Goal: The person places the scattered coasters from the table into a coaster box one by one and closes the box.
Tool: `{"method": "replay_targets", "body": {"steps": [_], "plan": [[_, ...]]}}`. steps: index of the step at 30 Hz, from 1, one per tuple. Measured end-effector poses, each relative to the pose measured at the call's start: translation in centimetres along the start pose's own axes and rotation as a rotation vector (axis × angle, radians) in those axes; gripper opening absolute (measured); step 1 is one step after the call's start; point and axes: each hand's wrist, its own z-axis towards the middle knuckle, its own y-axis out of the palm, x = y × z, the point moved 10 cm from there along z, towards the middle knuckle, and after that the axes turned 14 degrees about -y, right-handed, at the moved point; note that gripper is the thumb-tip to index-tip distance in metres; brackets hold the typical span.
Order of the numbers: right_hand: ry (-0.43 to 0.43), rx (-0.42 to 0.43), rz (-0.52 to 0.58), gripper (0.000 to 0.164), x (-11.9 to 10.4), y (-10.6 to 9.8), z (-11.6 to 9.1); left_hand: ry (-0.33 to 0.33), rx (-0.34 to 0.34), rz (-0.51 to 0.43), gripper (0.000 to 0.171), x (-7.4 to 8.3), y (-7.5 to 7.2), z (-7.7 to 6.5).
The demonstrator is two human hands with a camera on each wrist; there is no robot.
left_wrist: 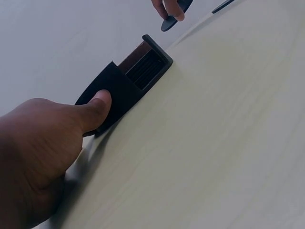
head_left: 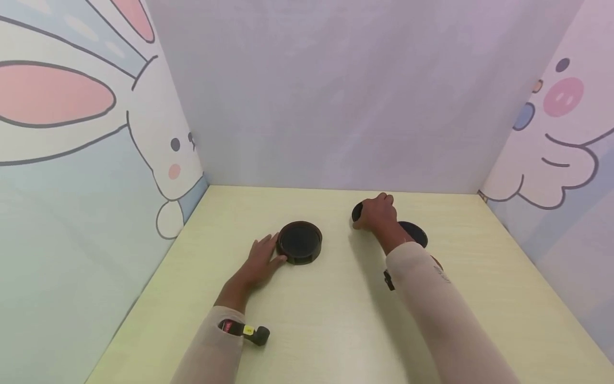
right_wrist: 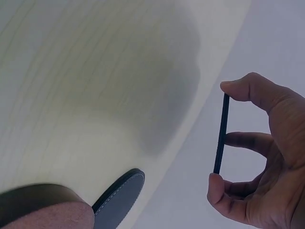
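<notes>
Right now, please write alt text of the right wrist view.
The right hand pinches a thin black disc, seen edge-on, by its rim. At lower left, a stitched dark disc lies on the pale table near a curved brown object.

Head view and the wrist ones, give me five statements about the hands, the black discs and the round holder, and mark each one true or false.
1. The right hand holds a black disc by its edge. True.
2. The left hand is lifted clear of the round holder. False: the left hand touches the side of the round holder.
3. Another black disc lies on the table. True.
4. The disc in the right hand's grip sits inside the holder. False: it is raised above the table, apart from the holder.
5. The holder has a gap in its side wall. True.
</notes>
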Motion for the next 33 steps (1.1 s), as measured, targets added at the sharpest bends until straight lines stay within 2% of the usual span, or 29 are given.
{"method": "replay_targets", "body": {"steps": [6,11,20,33], "plan": [[-0.021,0.021,0.043,0.079,-0.3,0.2,-0.2,0.017,0.024,-0.024,0.078,0.1,-0.1,0.1],[-0.062,0.049,0.116,0.086,-1.3,0.2,-0.6,0.013,0.017,-0.002,0.077,0.3,-0.2,0.0],[-0.153,0.089,0.252,0.083,-5.0,0.2,-1.9,0.007,0.011,0.000,0.077,0.1,-0.3,-0.1],[-0.235,0.104,0.279,0.079,-10.2,1.1,-2.6,-0.013,0.009,-0.015,0.077,-0.1,-0.1,-0.1]]}}
